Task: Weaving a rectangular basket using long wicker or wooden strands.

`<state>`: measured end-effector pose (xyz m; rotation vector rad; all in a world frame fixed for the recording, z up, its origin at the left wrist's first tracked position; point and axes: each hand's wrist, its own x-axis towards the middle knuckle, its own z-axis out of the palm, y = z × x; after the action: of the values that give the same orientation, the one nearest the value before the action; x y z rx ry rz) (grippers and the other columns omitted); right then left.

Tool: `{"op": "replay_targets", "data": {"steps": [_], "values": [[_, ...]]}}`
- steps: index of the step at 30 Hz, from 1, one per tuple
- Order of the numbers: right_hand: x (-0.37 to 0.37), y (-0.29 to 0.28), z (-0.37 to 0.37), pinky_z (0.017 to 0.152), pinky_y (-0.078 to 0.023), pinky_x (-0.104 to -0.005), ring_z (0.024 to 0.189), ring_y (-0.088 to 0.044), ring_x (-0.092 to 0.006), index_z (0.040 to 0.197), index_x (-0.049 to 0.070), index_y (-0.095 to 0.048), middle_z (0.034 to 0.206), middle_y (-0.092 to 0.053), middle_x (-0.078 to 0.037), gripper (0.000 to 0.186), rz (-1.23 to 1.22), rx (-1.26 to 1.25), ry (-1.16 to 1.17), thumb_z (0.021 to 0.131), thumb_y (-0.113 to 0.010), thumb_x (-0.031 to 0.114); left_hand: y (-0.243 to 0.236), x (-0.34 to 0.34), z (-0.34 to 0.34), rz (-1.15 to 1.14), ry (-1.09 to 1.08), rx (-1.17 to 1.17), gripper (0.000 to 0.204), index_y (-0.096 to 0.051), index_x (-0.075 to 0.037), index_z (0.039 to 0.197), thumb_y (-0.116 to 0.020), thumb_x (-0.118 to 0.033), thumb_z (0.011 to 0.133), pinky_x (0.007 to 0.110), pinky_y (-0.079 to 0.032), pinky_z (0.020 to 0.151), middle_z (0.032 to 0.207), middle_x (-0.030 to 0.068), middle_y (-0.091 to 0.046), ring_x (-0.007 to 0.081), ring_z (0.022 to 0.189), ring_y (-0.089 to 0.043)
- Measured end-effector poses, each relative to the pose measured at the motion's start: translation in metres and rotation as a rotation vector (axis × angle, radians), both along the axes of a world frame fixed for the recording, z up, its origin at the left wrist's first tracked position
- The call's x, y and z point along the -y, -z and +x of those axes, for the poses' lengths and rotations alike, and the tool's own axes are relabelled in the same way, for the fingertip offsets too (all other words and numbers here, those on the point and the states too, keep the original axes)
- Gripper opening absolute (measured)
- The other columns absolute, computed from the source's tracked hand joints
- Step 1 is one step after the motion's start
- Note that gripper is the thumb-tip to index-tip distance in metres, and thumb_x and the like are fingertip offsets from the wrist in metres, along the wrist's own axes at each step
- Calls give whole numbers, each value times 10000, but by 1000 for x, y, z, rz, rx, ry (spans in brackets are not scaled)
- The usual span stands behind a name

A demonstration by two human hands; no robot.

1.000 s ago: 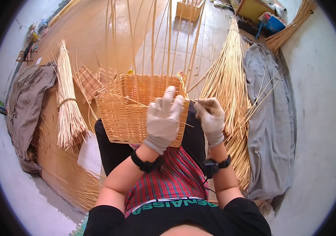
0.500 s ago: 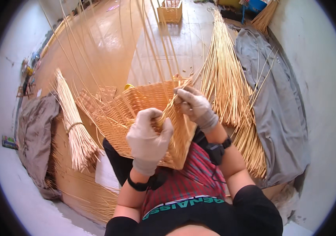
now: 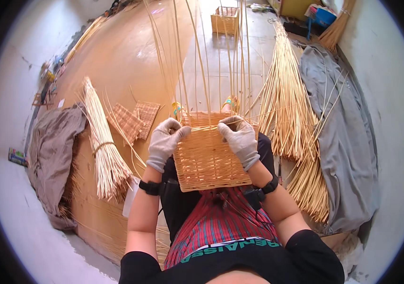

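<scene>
A square-sided wicker basket (image 3: 216, 158) rests on my lap, one woven wall facing me and tall upright willow rods (image 3: 205, 71) rising from its rim. My left hand (image 3: 165, 142), in a pale glove, grips the rim at the near left corner, thumb on the outer face. At the near right corner my gloved right hand (image 3: 241, 142) is closed on the rim, thumb and fingers pinched there. A thin willow rod (image 3: 258, 115) sticks out to the right beside that hand. The fingertips behind the rim are partly hidden.
A tied willow bundle (image 3: 105, 146) and flat woven panels (image 3: 138, 120) lie to the left, near a brown cloth (image 3: 53, 156). Loose willow rods (image 3: 287, 104) and a grey cloth (image 3: 339, 142) lie right. Another basket (image 3: 225, 20) stands far ahead.
The basket has turned so one wall squarely faces me. My hands have moved apart, from working close together on the rim to one at each near corner.
</scene>
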<state>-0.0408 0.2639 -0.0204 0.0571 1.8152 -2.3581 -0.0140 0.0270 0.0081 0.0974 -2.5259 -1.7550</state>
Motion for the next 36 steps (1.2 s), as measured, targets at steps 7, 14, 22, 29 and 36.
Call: {"op": "replay_targets", "data": {"steps": [7, 14, 22, 29, 36], "values": [[33, -13, -1, 695, -551, -360, 738, -715, -230, 1063, 99, -663, 855, -733, -115, 223, 1075, -753, 279, 888, -766, 194, 7, 15, -5, -42, -80, 65, 386, -624, -48, 720, -898, -307, 799, 260, -443, 618, 694, -24, -609, 63, 677, -511], [25, -22, 23, 642, -540, -319, 681, -682, -188, 1052, 55, -700, 837, -726, -83, 171, 607, -594, 376, 915, -753, 144, 0, 16, -1, -104, -91, 105, 381, -657, -40, 769, -893, -336, 803, 261, -458, 619, 702, -2, -637, 71, 680, -551], [27, -28, 20, 720, -543, -296, 804, -706, -188, 1074, 49, -731, 948, -731, -110, 179, 254, -457, 364, 922, -752, 142, -2, 11, -4, -97, -114, 127, 354, -643, -44, 761, -888, -293, 817, 261, -455, 613, 706, -15, -625, 66, 678, -541], [65, -3, 24, 703, -580, -353, 810, -737, -269, 1054, 87, -743, 954, -759, -89, 189, 843, -928, 265, 877, -688, 55, 5, 12, -9, -119, -92, 108, 349, -644, -45, 762, -889, -287, 816, 260, -444, 614, 707, -21, -614, 62, 679, -519], [70, 19, 25, 698, -593, -344, 770, -739, -271, 1060, 49, -742, 998, -760, -114, 242, 545, -963, 88, 838, -670, -16, 10, 15, -11, -53, -57, 110, 327, -650, -39, 767, -884, -260, 823, 256, -440, 609, 700, -21, -615, 58, 679, -517]]}}
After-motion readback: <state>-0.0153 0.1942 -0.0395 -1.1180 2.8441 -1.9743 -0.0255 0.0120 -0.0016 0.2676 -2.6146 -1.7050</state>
